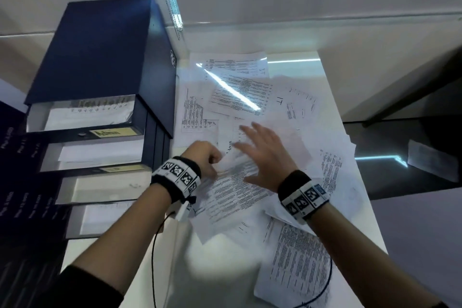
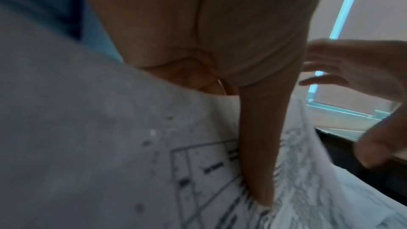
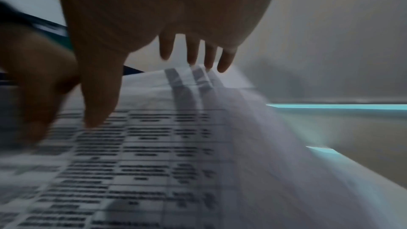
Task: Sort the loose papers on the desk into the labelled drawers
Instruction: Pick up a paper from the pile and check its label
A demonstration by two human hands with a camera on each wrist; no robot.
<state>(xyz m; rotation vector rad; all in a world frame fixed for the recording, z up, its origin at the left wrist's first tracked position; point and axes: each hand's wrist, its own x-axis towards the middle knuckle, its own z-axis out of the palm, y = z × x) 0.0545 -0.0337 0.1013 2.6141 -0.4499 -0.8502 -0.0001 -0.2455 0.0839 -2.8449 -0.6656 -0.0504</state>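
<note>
Loose printed papers (image 1: 250, 97) lie scattered over the white desk (image 1: 225, 265). My left hand (image 1: 207, 157) pinches the edge of a printed sheet (image 1: 235, 187) in the middle of the pile; in the left wrist view the thumb (image 2: 259, 145) presses on that sheet (image 2: 209, 171). My right hand (image 1: 265, 155) hovers just over the same papers with fingers spread, holding nothing. Its fingers (image 3: 191, 51) hang straight above a blurred table printout (image 3: 154, 154). A dark blue drawer unit (image 1: 105, 62) stands at the left with several drawers pulled out, one labelled "Admin" (image 1: 110, 132).
The pulled-out drawers (image 1: 95, 152) hold white sheets. Sheets marked "IT" (image 1: 262, 69) lie at the far side. A black cable (image 1: 155, 245) runs from my left wrist. The desk ends at the right against a dark floor (image 1: 400, 157); a wall stands behind.
</note>
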